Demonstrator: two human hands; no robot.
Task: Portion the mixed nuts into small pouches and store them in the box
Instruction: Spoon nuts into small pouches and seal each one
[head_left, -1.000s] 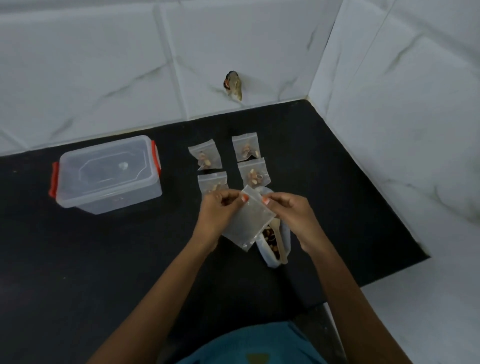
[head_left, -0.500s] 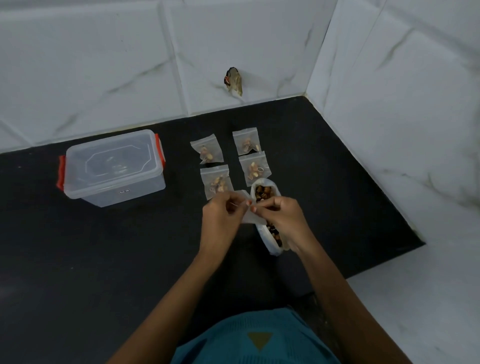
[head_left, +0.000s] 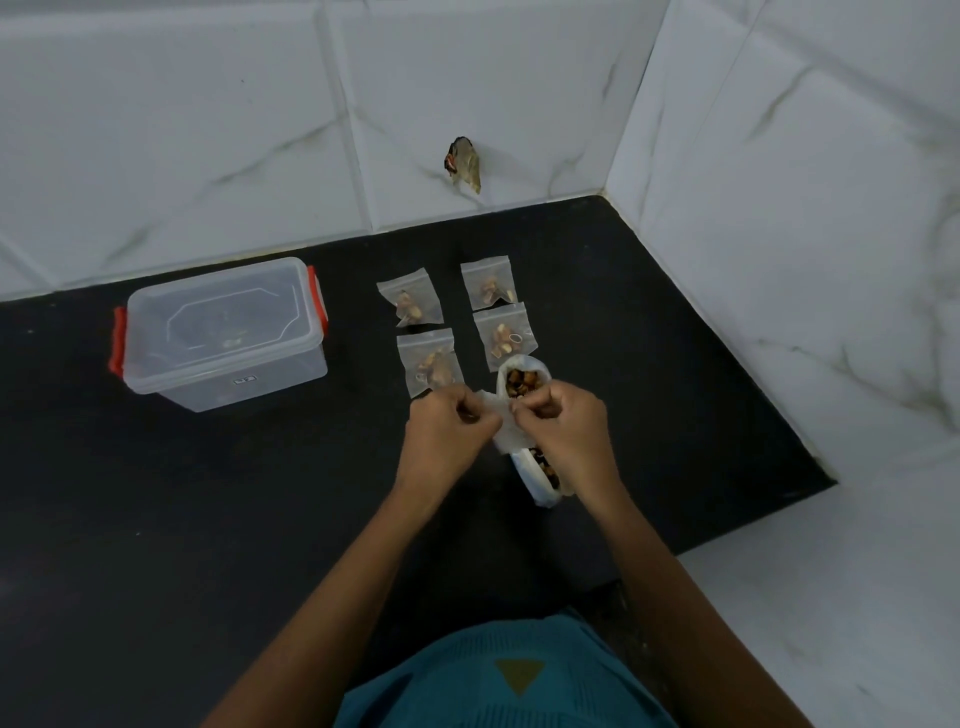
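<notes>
Left hand (head_left: 452, 423) and right hand (head_left: 563, 421) are pinching an empty pouch (head_left: 501, 428) over the nut bag (head_left: 523, 385).
Four filled pouches (head_left: 413, 301) are lying at 12 o'clock; the box (head_left: 223, 332) at 10 o'clock is awaiting them.

Beyond the fingers (head_left: 460, 404), four clear plastic pouches (head_left: 410, 297) show tan and brown nuts on the matte black countertop (head_left: 208, 519). Under them, a white plastic bag (head_left: 543, 493) holds dark brown nuts (head_left: 521, 387). Left of the fingers, the clear rectangular plastic box (head_left: 223, 332) has red-orange latches (head_left: 118, 340). White wall tiles (head_left: 182, 130) carry grey veins.
</notes>
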